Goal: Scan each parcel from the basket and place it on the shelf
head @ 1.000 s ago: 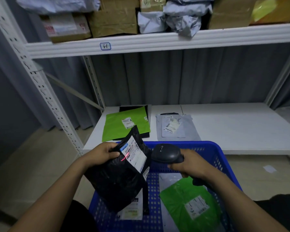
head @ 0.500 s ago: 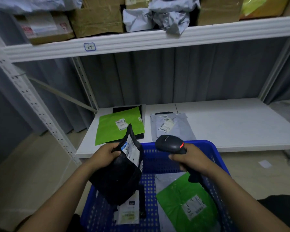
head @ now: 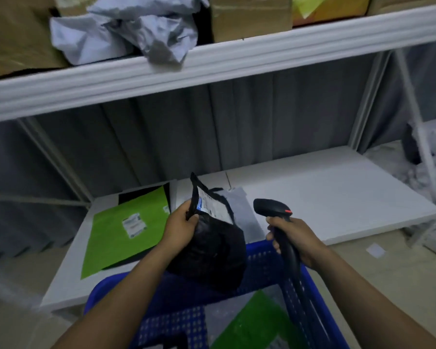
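My left hand (head: 181, 227) grips the top edge of a black parcel (head: 212, 250) with a white label, held above the far rim of the blue basket (head: 264, 250) and over the front of the white lower shelf (head: 325, 197). A black handheld scanner (head: 275, 212) is gripped by its handle in my right hand (head: 295, 240), just right of the parcel and pointing left and away. In the basket lies a green parcel (head: 257, 323) over a grey one (head: 219, 321).
On the lower shelf lie a green parcel (head: 126, 225) on top of a black one, and a grey parcel (head: 242, 212) partly hidden behind the held parcel. The upper shelf (head: 212, 64) carries cardboard boxes and crumpled grey bags. Shelf posts stand left and right.
My left hand has lifted the black parcel up and forward from over the basket toward the lower shelf. The scanner has swung away from the label, and the red scan line is gone.
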{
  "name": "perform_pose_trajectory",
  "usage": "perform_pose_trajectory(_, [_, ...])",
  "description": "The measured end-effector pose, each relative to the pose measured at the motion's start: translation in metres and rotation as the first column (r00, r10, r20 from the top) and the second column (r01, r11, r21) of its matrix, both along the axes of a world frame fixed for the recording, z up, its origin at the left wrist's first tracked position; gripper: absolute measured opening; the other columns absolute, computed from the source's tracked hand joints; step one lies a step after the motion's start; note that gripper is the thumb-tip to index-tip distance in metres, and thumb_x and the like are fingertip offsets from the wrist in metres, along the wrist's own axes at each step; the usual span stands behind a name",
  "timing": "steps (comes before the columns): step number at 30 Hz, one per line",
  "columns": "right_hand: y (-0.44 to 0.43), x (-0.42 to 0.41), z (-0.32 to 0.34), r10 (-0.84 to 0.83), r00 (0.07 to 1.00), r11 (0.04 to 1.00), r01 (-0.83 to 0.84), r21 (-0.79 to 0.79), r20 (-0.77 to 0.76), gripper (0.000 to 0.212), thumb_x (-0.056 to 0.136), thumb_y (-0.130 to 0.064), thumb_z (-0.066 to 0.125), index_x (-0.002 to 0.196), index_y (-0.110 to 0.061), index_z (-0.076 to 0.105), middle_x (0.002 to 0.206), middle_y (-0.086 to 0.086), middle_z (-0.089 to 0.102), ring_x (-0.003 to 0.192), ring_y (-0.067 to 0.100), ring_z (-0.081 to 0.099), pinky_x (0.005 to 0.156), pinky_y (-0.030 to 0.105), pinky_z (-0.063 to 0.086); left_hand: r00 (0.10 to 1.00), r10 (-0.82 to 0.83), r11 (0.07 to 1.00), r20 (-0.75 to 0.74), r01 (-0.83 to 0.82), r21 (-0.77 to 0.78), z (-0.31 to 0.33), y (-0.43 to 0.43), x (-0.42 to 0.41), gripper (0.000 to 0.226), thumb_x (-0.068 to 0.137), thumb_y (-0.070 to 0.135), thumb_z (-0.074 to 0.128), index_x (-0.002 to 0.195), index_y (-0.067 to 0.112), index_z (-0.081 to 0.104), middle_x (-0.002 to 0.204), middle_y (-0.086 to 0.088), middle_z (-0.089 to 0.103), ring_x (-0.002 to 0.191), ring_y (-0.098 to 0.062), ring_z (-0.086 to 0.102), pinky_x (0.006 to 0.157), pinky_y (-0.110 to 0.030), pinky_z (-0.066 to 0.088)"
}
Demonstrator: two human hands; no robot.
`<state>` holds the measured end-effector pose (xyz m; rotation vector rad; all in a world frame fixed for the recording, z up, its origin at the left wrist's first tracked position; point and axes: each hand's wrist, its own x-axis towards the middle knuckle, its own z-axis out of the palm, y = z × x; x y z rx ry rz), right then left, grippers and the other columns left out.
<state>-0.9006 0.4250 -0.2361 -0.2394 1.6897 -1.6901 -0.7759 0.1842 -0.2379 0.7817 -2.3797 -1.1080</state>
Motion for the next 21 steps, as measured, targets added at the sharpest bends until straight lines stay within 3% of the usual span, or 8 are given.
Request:
perform_pose_trajectory(6, [-0.022,-0.044,-0.034,-0.009,0.998,1.000,0.010,-0.009,0.063,0.019,0.092,-0.016,0.059,0.079,-0.003,0.060,0.071,0.018,0.062,0.048,0.021,0.052,0.048,0.030,0.044,0.980,0.191,0.970,-0.055,-0.180,0.163,-0.051,-0.031,-0.093,0.034,0.095,0.004,0.053,0.127,0.014,0.057,0.111,0.000,0.063,0.102,-0.019,0.059,0.084,-0.024,0.043])
perform_pose_trajectory(9, [-0.026,-0.055,-0.058,-0.010,0.997,1.000,0.010,-0.001,0.083,0.018,0.092,-0.013,0.059,0.078,-0.002,0.059,0.072,0.020,0.062,0.047,0.022,0.050,0.047,0.029,0.042,0.964,0.264,0.958,-0.025,-0.259,0.127,-0.091,-0.057,-0.122,0.047,0.092,0.003,0.055,0.138,0.014,0.048,0.122,-0.012,0.063,0.112,-0.030,0.059,0.090,-0.027,0.043])
perform_pose_trajectory(11, [-0.025,-0.060,-0.073,-0.007,0.996,1.000,0.005,0.026,0.091,0.018,0.092,-0.013,0.060,0.079,-0.001,0.059,0.070,0.019,0.064,0.046,0.021,0.050,0.045,0.028,0.043,0.954,0.296,0.954,0.054,-0.298,0.044,-0.116,-0.072,-0.130,0.064,0.090,0.000,0.055,0.148,0.013,0.033,0.123,-0.018,0.062,0.110,-0.034,0.059,0.087,-0.031,0.044])
perform_pose_trajectory(14, [-0.024,-0.065,-0.090,0.000,0.995,0.997,-0.007,0.072,0.101,0.018,0.092,-0.015,0.063,0.080,-0.002,0.060,0.069,0.016,0.065,0.045,0.020,0.050,0.046,0.028,0.042,0.938,0.197,0.973,0.286,-0.150,-0.175,-0.152,-0.085,-0.130,0.068,0.089,0.011,0.061,0.149,0.019,0.030,0.148,-0.023,0.034,0.128,-0.039,0.044,0.101,-0.039,0.042])
perform_pose_trajectory(16, [-0.023,-0.067,-0.097,-0.007,0.995,0.995,-0.002,0.096,0.096,0.018,0.091,-0.016,0.064,0.082,-0.002,0.060,0.069,0.017,0.066,0.045,0.020,0.051,0.045,0.028,0.043,0.810,0.116,0.949,0.575,0.081,-0.305,-0.177,-0.088,-0.126,0.063,0.093,0.039,0.059,0.148,0.024,0.034,0.160,-0.015,0.007,0.142,-0.037,0.022,0.111,-0.043,0.031])
perform_pose_trajectory(19, [-0.021,-0.067,-0.100,-0.029,0.996,0.994,0.020,0.109,0.086,0.016,0.091,-0.014,0.063,0.083,0.000,0.062,0.068,0.016,0.065,0.044,0.021,0.051,0.044,0.028,0.042,0.590,-0.023,0.938,0.807,0.292,-0.187,-0.199,-0.093,-0.124,0.076,0.093,0.060,0.046,0.154,0.029,0.013,0.162,-0.004,-0.005,0.147,-0.035,0.005,0.116,-0.048,0.022])
perform_pose_trajectory(21, [-0.021,-0.063,-0.098,-0.033,0.997,0.993,0.025,0.119,0.063,0.015,0.091,-0.012,0.062,0.083,0.000,0.062,0.066,0.016,0.065,0.043,0.021,0.050,0.043,0.027,0.042,0.574,-0.040,0.933,0.818,0.314,-0.175,-0.199,-0.101,-0.122,0.078,0.093,0.060,0.044,0.155,0.029,0.007,0.162,-0.003,-0.003,0.147,-0.033,0.009,0.116,-0.047,0.023])
